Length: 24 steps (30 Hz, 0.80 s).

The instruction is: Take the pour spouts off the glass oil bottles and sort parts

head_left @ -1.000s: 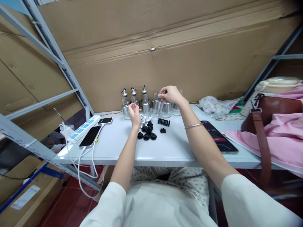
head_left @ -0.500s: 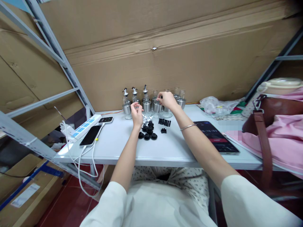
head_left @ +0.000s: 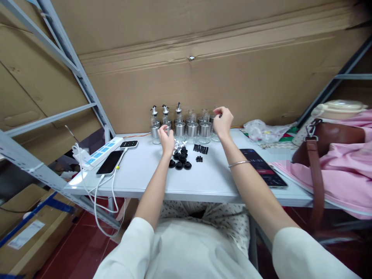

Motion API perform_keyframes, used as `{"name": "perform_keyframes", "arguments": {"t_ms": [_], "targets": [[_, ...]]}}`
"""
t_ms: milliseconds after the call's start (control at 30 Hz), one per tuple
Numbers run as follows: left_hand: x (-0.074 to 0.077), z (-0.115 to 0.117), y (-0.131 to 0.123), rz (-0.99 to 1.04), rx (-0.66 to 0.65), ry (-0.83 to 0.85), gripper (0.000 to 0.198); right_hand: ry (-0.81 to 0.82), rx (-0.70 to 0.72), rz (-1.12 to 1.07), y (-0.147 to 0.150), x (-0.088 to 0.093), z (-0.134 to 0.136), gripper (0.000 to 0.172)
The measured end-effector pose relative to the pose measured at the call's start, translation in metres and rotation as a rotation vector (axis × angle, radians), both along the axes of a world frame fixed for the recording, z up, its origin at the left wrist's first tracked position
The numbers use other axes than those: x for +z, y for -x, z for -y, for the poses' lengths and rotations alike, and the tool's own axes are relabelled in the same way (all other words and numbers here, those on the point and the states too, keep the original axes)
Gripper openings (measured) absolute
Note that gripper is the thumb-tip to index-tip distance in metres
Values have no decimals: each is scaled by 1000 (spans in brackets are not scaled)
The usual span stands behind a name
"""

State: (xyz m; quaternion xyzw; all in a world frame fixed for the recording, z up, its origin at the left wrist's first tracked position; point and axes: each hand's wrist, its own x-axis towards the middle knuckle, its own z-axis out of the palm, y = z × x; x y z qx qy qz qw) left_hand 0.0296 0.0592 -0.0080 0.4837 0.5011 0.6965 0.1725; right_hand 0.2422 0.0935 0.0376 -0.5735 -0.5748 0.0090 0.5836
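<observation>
My left hand hovers just in front of the leftmost bottles, its fingers loosely bent and apart, with nothing visible in them. At the right end of the bottle row is my right hand, closed, with a small dark bit showing at the fingers that I cannot make out. Several glass bottles with steel bands, such as this one, stand in rows along the cardboard. Three at the left carry pourer spouts. Black ring-shaped stoppers lie in a pile beside clear or silvery small parts.
Small black pieces lie lined up, with a smaller group before them. Phones, cables and a power strip occupy the left. At right are a tablet-like screen, a plastic bag and a brown bag.
My right hand has moved right, from the middle bottles to the right end of the row. My left hand stays nearly in place. The view has shifted slightly.
</observation>
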Motion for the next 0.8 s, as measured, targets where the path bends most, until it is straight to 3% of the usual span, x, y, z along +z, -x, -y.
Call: {"name": "perform_keyframes", "arguments": {"t_ms": [67,167,333,400,500,567,800], "targets": [[-2,-2,4,-26,94,63,29,140,63,-77,-10,-10,-1,34],[-6,-5,9,-39,137,199,34,331,247,-120,-18,-26,-6,35],[-9,-8,11,-58,36,384,43,272,261,-173,-17,-38,-11,37],[-9,-7,10,-83,27,399,47,187,196,-165,-17,-38,-11,36],[-9,-6,10,-116,39,408,49,-25,-83,-173,-22,-39,-10,37],[-9,-6,9,-129,33,405,51,-51,-202,-191,-25,-42,-13,37],[-11,-6,9,-177,30,401,54,88,-157,-204,-26,-49,-20,33]]}}
